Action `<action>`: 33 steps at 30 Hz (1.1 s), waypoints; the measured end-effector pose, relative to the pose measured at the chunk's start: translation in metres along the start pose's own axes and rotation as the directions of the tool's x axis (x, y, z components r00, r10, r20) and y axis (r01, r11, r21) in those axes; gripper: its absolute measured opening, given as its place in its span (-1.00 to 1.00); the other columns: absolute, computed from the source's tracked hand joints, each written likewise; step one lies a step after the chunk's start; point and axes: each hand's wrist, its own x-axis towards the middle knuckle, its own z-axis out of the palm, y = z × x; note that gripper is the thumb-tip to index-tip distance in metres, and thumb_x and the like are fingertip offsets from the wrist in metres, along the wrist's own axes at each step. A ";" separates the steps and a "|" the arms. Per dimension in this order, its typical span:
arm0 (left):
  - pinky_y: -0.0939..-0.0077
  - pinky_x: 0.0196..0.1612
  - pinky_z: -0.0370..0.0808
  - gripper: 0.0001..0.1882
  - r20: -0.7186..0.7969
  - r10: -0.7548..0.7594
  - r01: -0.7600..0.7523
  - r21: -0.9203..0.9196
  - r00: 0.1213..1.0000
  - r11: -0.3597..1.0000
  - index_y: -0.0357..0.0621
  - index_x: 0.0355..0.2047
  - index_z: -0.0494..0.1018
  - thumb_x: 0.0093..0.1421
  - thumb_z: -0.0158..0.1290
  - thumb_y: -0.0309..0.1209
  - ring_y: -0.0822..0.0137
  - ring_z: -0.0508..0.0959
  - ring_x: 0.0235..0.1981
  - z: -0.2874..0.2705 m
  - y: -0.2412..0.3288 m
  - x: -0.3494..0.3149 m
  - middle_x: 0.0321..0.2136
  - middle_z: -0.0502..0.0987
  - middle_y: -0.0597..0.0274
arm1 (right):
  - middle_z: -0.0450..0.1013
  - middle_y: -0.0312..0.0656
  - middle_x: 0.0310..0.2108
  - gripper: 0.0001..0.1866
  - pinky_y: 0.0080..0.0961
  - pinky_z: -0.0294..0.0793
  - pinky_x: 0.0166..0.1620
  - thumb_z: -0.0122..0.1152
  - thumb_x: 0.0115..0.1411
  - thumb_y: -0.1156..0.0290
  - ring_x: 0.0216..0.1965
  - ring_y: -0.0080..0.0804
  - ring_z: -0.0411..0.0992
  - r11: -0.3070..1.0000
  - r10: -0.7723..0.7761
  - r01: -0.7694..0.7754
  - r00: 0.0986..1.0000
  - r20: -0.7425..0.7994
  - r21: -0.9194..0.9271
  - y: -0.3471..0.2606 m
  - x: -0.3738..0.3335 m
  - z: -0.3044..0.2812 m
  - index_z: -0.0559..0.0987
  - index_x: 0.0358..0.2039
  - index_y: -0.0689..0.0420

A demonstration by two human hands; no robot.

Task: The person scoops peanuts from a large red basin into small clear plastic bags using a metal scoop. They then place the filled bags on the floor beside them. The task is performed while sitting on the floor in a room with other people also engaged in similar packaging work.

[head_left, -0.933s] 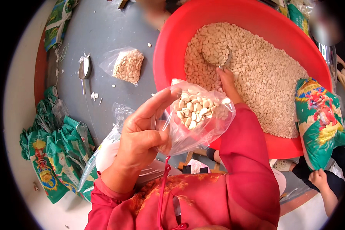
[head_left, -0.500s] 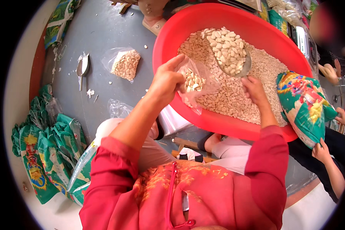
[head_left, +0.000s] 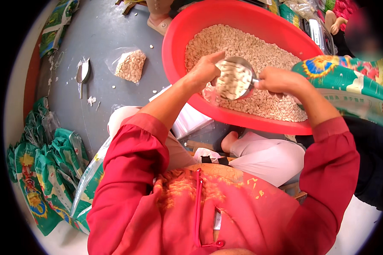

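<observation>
Our right hand (head_left: 278, 80) grips the metal scoop (head_left: 252, 72), full of pale seeds (head_left: 233, 80), its long axis crosswise, bowl pointing left toward our left hand (head_left: 205, 71), which holds a clear plastic bag (head_left: 210, 94).

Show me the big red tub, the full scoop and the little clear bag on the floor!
Red tub (head_left: 173, 46): head view, on its left wall.
Full scoop (head_left: 248, 66): head view, on its upper-right rim.
Little clear bag (head_left: 131, 66): head view, middle of its filled part.
</observation>
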 end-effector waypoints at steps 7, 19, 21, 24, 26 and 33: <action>0.62 -0.62 0.35 -0.29 -0.124 -0.057 0.032 -0.191 0.991 0.981 -0.34 0.09 0.02 -0.20 -0.27 -0.80 0.39 0.46 -0.44 -0.022 0.004 -0.003 0.10 0.12 0.08 | 0.42 0.03 -0.52 -0.75 -0.23 0.35 -0.37 0.05 -0.04 0.27 -0.43 -0.06 0.40 0.814 -0.218 -0.056 0.894 -0.392 -0.579 -0.044 -0.060 -0.010 0.49 -0.49 0.22; 0.41 -0.47 0.43 -0.38 -0.314 0.314 -0.437 -0.496 0.896 0.750 -0.30 0.06 0.09 -0.11 -0.22 -0.74 0.27 0.45 -0.36 -0.092 0.095 -0.044 -0.05 0.27 0.12 | 0.26 -0.31 -0.76 -0.76 -0.70 0.11 -0.81 -0.01 0.11 0.22 -0.85 -0.61 0.18 0.229 0.232 0.340 0.891 -0.391 0.912 0.074 0.061 0.174 0.35 -0.56 0.11; 0.37 -0.46 0.42 -0.41 -0.377 0.334 -0.492 -0.492 0.864 0.718 -0.28 0.04 0.13 -0.10 -0.22 -0.74 0.26 0.43 -0.34 -0.101 0.115 -0.052 -0.08 0.30 0.13 | 0.25 -0.31 -0.77 -0.76 -0.68 0.10 -0.82 -0.01 0.11 0.22 -0.87 -0.61 0.18 0.159 0.278 0.272 0.910 -0.308 0.949 0.068 0.079 0.188 0.35 -0.55 0.11; 0.51 -0.32 0.37 -0.43 -0.188 0.441 -0.475 -0.468 0.878 0.745 -0.24 0.02 0.15 -0.11 -0.25 -0.70 0.37 0.43 -0.41 -0.154 0.122 -0.051 -0.11 0.31 0.13 | 0.25 -0.30 -0.77 -0.75 -0.66 0.10 -0.83 -0.03 0.12 0.22 -0.87 -0.59 0.18 0.188 0.294 0.209 0.920 -0.258 0.960 0.066 0.085 0.187 0.35 -0.56 0.12; 0.69 -0.37 0.36 -0.29 -0.310 0.416 -0.512 -0.379 0.855 0.771 -0.14 0.11 0.04 -0.16 -0.21 -0.67 0.48 0.43 -0.54 -0.162 0.127 -0.052 0.08 0.14 0.11 | 0.24 -0.30 -0.76 -0.75 -0.63 0.11 -0.83 -0.04 0.12 0.21 -0.86 -0.58 0.18 0.234 0.306 0.142 0.928 -0.212 0.962 0.061 0.084 0.182 0.34 -0.55 0.11; 0.35 -0.40 0.38 -0.47 -0.654 0.190 -0.388 -0.172 0.732 0.905 -0.27 0.01 0.17 -0.05 -0.23 -0.72 0.28 0.39 -0.38 -0.200 0.085 -0.027 -0.09 0.33 0.13 | 0.21 -0.33 -0.77 -0.73 -0.66 0.08 -0.85 -0.01 0.11 0.17 -0.87 -0.59 0.18 0.359 0.323 0.053 0.930 -0.177 0.932 0.060 0.088 0.179 0.32 -0.57 0.09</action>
